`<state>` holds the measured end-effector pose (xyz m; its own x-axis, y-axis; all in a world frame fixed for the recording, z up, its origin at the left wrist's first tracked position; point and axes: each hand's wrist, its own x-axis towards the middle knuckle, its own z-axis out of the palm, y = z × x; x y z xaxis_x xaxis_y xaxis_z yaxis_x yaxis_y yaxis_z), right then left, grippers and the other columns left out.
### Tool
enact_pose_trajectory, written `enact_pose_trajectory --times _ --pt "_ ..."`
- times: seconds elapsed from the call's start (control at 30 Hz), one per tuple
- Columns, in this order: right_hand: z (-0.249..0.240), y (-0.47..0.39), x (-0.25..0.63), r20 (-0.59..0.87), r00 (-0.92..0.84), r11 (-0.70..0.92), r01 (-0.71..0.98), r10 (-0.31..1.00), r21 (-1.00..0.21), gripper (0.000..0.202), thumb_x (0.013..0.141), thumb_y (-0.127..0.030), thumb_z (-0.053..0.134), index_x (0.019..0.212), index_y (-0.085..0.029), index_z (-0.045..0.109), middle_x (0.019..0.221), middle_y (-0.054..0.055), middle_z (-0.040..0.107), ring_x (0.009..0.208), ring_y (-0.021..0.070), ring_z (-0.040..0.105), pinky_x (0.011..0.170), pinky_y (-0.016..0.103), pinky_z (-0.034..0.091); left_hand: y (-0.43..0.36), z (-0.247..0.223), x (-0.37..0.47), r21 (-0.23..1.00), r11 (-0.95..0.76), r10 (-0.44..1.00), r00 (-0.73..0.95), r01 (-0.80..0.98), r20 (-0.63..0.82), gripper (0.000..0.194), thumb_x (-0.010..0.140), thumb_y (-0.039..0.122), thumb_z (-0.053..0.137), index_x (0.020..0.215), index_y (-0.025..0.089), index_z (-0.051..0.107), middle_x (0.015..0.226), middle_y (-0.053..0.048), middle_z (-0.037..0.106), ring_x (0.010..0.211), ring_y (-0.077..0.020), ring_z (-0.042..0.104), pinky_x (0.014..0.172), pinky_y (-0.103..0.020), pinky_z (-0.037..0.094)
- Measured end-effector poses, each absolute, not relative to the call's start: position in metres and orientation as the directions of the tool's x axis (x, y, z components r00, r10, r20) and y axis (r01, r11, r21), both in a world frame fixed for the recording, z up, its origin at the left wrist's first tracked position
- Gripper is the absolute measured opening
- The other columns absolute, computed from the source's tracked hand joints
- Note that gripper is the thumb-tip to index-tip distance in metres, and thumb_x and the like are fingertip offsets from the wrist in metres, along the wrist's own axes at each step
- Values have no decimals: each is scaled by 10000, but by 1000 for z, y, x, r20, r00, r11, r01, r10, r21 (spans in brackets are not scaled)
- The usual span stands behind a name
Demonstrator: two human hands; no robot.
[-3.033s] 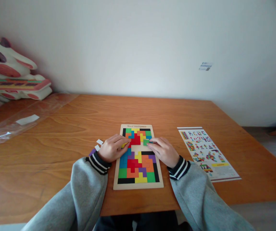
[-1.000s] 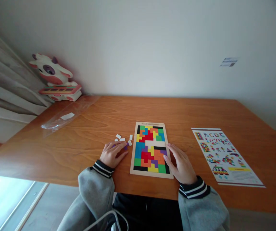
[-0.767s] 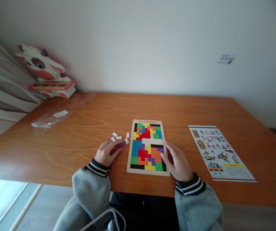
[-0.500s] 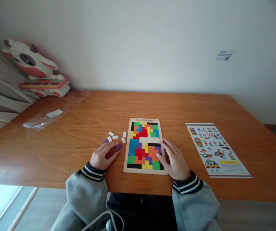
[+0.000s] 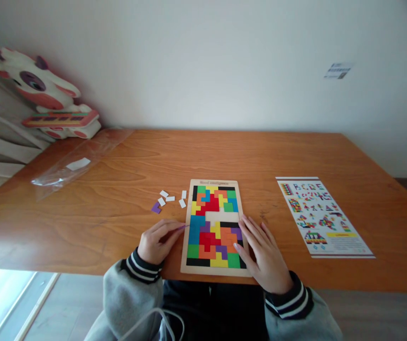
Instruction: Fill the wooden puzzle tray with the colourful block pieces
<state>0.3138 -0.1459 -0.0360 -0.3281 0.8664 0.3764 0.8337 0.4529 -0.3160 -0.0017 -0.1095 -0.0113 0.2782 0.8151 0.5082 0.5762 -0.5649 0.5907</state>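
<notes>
A wooden puzzle board (image 5: 217, 272) lies near the front edge of the desk, mostly filled with coloured block pieces. A pale gap runs across it just above the middle, reaching its right side. My left hand (image 5: 155, 240) is beside the board's left edge, closed in a pinch on a purple puzzle piece (image 5: 182, 227). Only a thin side of that piece shows between the fingertips. My right hand (image 5: 265, 253) rests open over the board's right edge, fingers and thumb apart. Left of the board, another purple piece (image 5: 156, 208) lies near several small white tiles (image 5: 170, 199).
To the right is a printed pattern sheet (image 5: 326, 218). A clear plastic bag (image 5: 57, 173) lies at the left of the wooden desk (image 5: 239, 156). A cow-shaped toy keyboard (image 5: 61, 118) stands in the back left corner. A pale cable (image 5: 154, 312) crosses my lap.
My left hand has lifted a purple piece from the desk and moved it right to the board's edge. The board and my right hand have shifted toward me.
</notes>
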Motion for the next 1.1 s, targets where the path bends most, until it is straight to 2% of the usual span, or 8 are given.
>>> enact_pose_trajectory --times 0.17,0.27,0.37,0.57,0.77,0.83,0.97,1.1 --pt "-28 -148 313 474 -180 425 766 862 -483 437 967 -313 576 1398 -257 527 1384 112 610 1250 287 599 1035 501 499 -110 -5 19 715 -481 876 231 508 424 210 912 235 674 1119 209 699 910 -23 772 772 -140 742 736 -228 629" --pt "-21 -139 307 461 -185 442 712 868 -545 309 954 -271 610 1263 -260 615 1209 76 702 1116 244 665 963 431 541 -100 -5 31 735 -466 884 280 492 373 188 909 260 680 1087 212 719 900 -22 775 740 -141 737 700 -227 621" --pt "-16 -126 296 427 -232 463 665 874 -586 229 957 -253 611 1184 -262 642 1095 46 738 1014 216 693 901 396 558 -91 -5 45 739 -458 887 307 495 345 143 916 273 671 1027 220 743 916 -23 782 727 -142 731 669 -230 609" --pt "-14 -110 272 419 -264 486 622 869 -615 253 955 -235 613 1206 -250 634 1156 62 736 1066 234 682 919 419 535 -87 -11 71 697 -493 870 315 521 380 92 904 264 685 948 215 749 855 -22 775 780 -170 723 746 -283 604" --pt "-7 -106 269 392 -242 454 601 888 -658 141 939 -216 641 1057 -259 706 1021 33 778 951 231 718 856 407 534 -91 -17 71 709 -482 875 247 515 415 190 902 301 700 1067 205 699 859 -21 774 809 -168 729 790 -287 604" --pt "-5 -101 271 332 -210 390 589 920 -708 103 937 -220 643 988 -262 722 979 21 784 912 224 729 830 392 548 -92 -16 66 667 -500 862 244 552 445 186 900 298 702 1060 203 693 865 -22 771 813 -170 722 782 -292 599" --pt "-3 -90 269 220 -156 269 545 963 -794 115 930 -223 644 980 -271 737 966 15 789 839 206 744 767 351 581 -96 -16 56 522 -609 779 327 598 534 98 912 217 672 1004 206 704 960 -30 771 863 -176 703 802 -317 577" --pt "-7 -84 264 207 -194 282 564 959 -776 117 921 -203 654 966 -265 742 934 13 788 819 206 732 765 355 569 -100 -20 52 447 -642 747 377 623 548 104 910 192 661 1002 210 707 1018 -30 769 882 -190 686 802 -344 558"
